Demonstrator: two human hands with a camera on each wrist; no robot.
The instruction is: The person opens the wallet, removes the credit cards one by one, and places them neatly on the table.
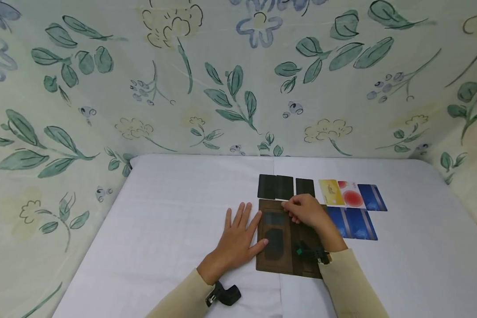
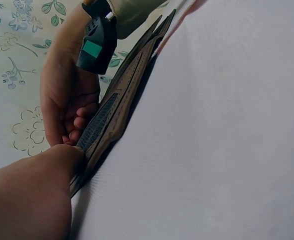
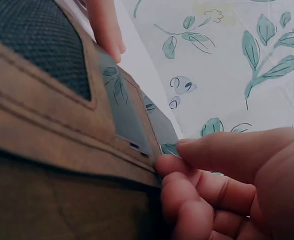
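Note:
A brown wallet point(image 1: 276, 265) lies spread open on the white table, with a dark mesh pocket point(image 1: 274, 244) and a clear window point(image 1: 274, 218) on its left half. My left hand point(image 1: 235, 240) rests flat with spread fingers along the wallet's left edge, its thumb reaching onto the mesh pocket. At the wallet's top edge, my right hand point(image 1: 307, 210) pinches with thumb and forefinger, the other fingers curled under. The right wrist view shows those fingertips point(image 3: 169, 164) at the window's corner, close to a dark glossy card point(image 3: 159, 120) beyond the edge.
Black cards point(image 1: 267, 187) lie in a row just beyond the wallet. To their right are a yellow card point(image 1: 331, 191), a white card with red circles point(image 1: 351, 194) and a blue card point(image 1: 371, 197). More blue cards point(image 1: 359, 223) sit beside the wallet. A floral cloth point(image 1: 222, 141) hangs behind the table.

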